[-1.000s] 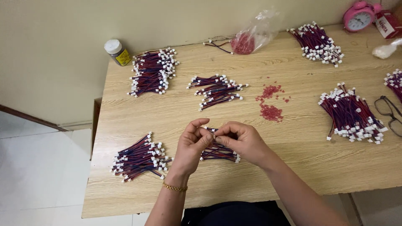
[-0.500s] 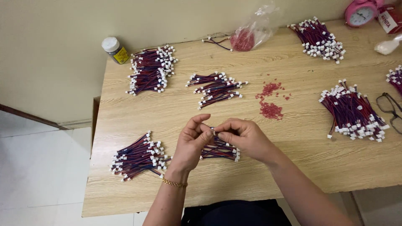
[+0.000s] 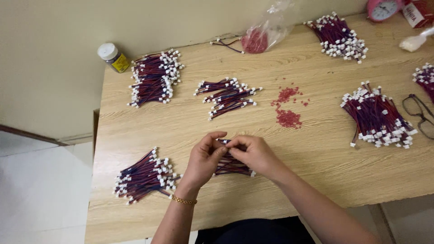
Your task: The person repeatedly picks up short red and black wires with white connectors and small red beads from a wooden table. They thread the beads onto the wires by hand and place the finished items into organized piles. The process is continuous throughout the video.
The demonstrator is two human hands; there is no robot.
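Observation:
My left hand [image 3: 204, 159] and my right hand [image 3: 253, 153] meet over the near middle of a wooden table [image 3: 316, 167]. Both pinch the upper end of a small bundle of red-and-blue wires with white connectors [image 3: 233, 165] that lies on the wood between them. My fingertips touch each other at the bundle's top. A gold bracelet sits on my left wrist. A larger pile of the same wires [image 3: 144, 176] lies just to the left of my left hand.
More wire piles lie at the back left [image 3: 153, 77], centre [image 3: 228, 96], right [image 3: 377, 118] and far back right [image 3: 339, 36]. Small red bits [image 3: 288, 118] are scattered mid-table. A plastic bag of red bits [image 3: 260, 38], a small jar [image 3: 113, 57], eyeglasses [image 3: 418, 115] and a pink clock [image 3: 382, 9] are also there.
My hands have stayed in place on the small bundle, with only slight finger movement. The view has shifted a little.

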